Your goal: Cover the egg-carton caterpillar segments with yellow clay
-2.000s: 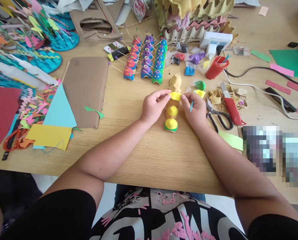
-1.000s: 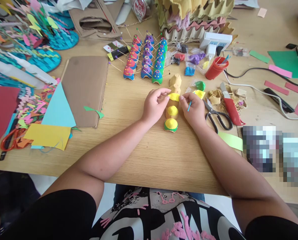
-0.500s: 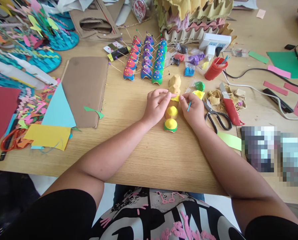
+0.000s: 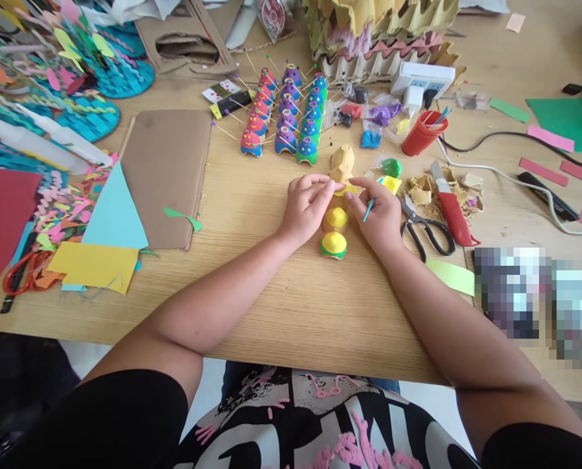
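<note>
My left hand (image 4: 306,207) is closed, thumb and forefinger pinching yellow modelling clay (image 4: 350,189) over an egg-carton cup mostly hidden by my fingers. At the clay's other side, my right hand (image 4: 379,212) has thumb and forefinger close to it. A thin blue stick (image 4: 368,210) is tucked in that same hand. Nearer to me stand a cup topped with yellow clay (image 4: 336,217) and another, yellow above with a green rim (image 4: 333,244). Just beyond my fingers are bare egg-carton cups (image 4: 342,159). More yellow clay (image 4: 389,184) lies on its wrapper beside my right hand.
Three rows of clay-covered figures with pins (image 4: 286,120) stand behind. Scissors (image 4: 425,228), a red-handled knife (image 4: 452,208) and a red cup (image 4: 422,132) are at right. Cardboard (image 4: 166,176) and coloured paper (image 4: 112,215) lie left; egg trays (image 4: 383,39) are stacked at the back.
My right thumb and forefinger have shifted slightly, the forefinger now straighter over the yellow clay. My left hand keeps its place.
</note>
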Motion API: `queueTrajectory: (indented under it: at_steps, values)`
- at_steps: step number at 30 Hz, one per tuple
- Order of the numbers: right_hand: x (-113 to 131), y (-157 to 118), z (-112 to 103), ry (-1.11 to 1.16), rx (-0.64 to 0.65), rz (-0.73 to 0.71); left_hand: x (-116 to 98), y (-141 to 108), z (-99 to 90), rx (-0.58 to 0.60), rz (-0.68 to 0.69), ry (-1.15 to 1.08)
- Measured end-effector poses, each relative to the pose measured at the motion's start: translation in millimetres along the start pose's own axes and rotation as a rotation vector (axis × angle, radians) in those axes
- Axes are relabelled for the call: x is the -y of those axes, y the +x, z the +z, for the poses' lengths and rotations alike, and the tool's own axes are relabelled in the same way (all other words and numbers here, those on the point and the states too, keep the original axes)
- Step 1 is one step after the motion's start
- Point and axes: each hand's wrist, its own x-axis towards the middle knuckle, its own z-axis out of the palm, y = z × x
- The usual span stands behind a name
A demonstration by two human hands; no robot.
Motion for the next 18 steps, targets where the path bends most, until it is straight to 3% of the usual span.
queueTrajectory:
  at_steps: [18]
  values:
    - [1.2,2.7,0.7,-0.003,0.045,0.084,0.6,1.2,-0.2,-0.006,-0.007,-0.039]
